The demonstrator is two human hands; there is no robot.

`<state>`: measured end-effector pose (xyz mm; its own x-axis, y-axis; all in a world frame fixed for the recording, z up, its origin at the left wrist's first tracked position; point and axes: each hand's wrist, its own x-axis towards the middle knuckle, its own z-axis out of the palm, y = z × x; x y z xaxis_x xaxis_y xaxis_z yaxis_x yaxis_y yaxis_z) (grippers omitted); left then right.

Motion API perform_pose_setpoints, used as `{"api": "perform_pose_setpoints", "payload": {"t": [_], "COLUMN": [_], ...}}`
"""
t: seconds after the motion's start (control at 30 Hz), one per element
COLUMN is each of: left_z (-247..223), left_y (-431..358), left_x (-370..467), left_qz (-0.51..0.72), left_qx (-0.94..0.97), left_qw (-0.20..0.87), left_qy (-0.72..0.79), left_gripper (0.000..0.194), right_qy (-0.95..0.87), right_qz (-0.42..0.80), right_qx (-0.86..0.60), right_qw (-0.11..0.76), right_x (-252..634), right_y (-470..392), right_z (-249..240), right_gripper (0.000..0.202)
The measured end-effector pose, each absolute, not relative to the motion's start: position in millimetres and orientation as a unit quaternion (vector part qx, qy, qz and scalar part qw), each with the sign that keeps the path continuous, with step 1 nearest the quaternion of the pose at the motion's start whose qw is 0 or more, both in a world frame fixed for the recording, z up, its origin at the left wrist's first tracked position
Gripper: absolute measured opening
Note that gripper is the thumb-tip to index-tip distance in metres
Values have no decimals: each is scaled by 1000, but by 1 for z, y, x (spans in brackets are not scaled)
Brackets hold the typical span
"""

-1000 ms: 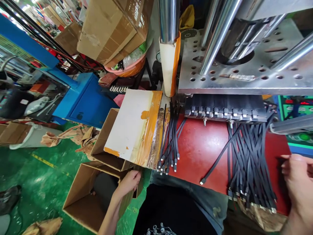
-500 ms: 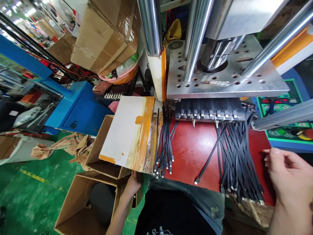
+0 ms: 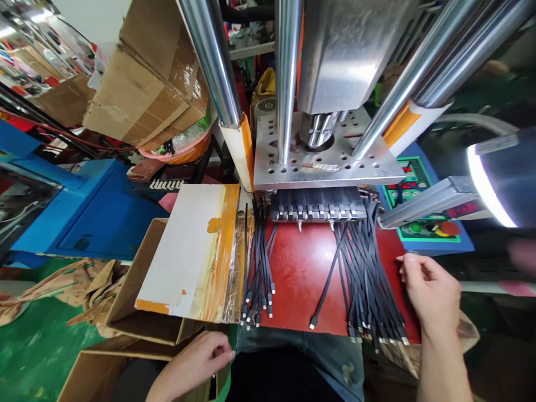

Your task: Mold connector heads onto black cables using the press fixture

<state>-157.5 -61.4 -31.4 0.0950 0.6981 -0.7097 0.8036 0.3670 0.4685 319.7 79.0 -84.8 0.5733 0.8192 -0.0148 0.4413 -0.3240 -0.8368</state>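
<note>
Brown cardboard box [image 3: 90,368] behind the left hand [image 3: 211,352], loosely curled like the right hand [image 3: 431,285]; whether either grips anything, I can't tell. Just left of the right hand, flat connector cables [image 3: 366,285] run lengthwise toward the mould [image 3: 316,198].

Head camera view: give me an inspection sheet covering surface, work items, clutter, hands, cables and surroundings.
Surface: glossy red worktop, reflecting light.
Work items: long black block beneath a drilled silver metal plate; small connectors line the block's front.
Clutter: crumpled brown paper beside open brown cardboard boxes.
Hands: bare left hand by the boxes, bare right hand by the worktop's right edge; both loosely curled, held items: nothing seen.
Cables: flat black cables, smaller left bunch, larger right bunch; one cable angles left from the larger.
Surroundings: blue metal cabinet, green floor, blue-and-green control panel.
</note>
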Motion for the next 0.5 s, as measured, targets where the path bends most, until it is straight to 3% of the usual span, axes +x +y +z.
{"api": "perform_pose_setpoints", "payload": {"t": [0.07, 0.13, 0.33, 0.5], "left_z": [-15, -3, 1, -25], "left_y": [-50, -35, 21, 64], "left_x": [-159, -159, -134, -108], "left_qz": [-29, 31, 236, 351], "left_qx": [570, 581, 600, 604], "left_qw": [486, 463, 380, 260], "left_qy": [662, 668, 663, 667], "left_gripper": [49, 59, 29, 26], "right_qy": [-411, -416, -410, -405], "right_qz": [231, 237, 241, 247], "right_qx": [-775, -770, -769, -763], "right_qw": [421, 422, 428, 439], "right_x": [322, 322, 322, 321], "right_y": [79, 80, 82, 81], "right_z": [-85, -86, -88, -87], "right_gripper": [47, 53, 59, 59]}}
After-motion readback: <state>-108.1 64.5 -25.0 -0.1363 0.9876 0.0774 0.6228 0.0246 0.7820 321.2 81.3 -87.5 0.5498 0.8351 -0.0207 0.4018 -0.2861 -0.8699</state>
